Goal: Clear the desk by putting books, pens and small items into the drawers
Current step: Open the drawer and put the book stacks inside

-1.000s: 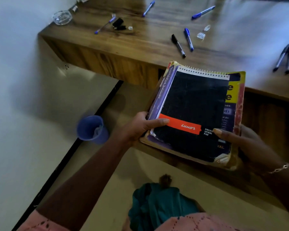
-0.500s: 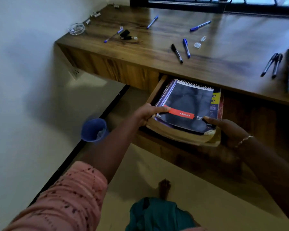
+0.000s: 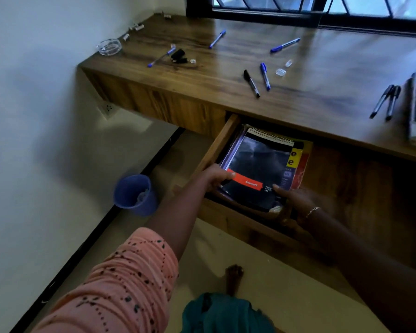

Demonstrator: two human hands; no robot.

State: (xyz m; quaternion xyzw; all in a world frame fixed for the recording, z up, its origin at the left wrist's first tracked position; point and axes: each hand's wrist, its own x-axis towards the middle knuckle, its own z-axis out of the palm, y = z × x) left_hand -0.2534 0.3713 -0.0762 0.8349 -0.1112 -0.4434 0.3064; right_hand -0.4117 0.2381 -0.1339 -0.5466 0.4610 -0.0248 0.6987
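Lower than half a second ago, the stack of books [image 3: 262, 169] is now settling inside the open drawer [image 3: 217, 144] instead of riding above its front edge, and both arms are reaching further in.

I am watching my left hand [image 3: 216, 176] gripping the stack's left edge, thumb lying over the top cover. My right hand [image 3: 296, 200] is holding the near right corner, thumb on top. It is blurred, so I am only judging that its fingers are curling underneath.

I am reading this as a heavy, thick load. A black spiral pad [image 3: 259, 164] is sitting on top of broader soft-cover books, one showing yellow and red at its right side. The glossy cover is catching the light, so I am expecting it to slide over the book below if the stack tilts. The soft covers are likely bending at the corners, so the opposite side edges, pinched through the full thickness, are looking like the right hold.

The drawer wall and the desk [image 3: 322, 92] are showing warm, grained wood with square edges. A black marker [image 3: 251, 83] and a blue pen [image 3: 265, 76] are lying on the desk top, slim and light.
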